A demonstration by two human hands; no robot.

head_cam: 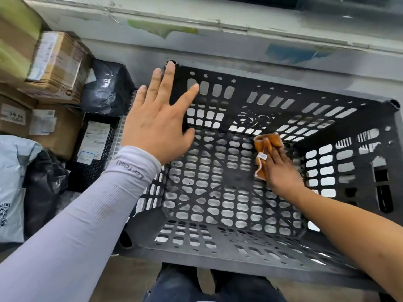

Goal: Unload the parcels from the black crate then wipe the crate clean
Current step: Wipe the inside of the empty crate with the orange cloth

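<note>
Nearest the camera, the black crate [250,253] shows its near wall, and its perforated floor holds no parcels. The left hand [157,125], in a pale grey sleeve [91,210], is open with fingers spread over the crate's far-left corner; whether it touches the rim cannot be told. The right hand [281,171] reaches down inside and presses flat, fingers extended, on an orange cloth [267,147] (a small white tag shows on it), pinning it to the crate floor near the far wall. Beyond the crate's left wall lie the unloaded parcels: a grey mailer bag [13,182], a black box with a label [93,144], cardboard boxes [56,66] and a glossy black bag [106,88].
</note>
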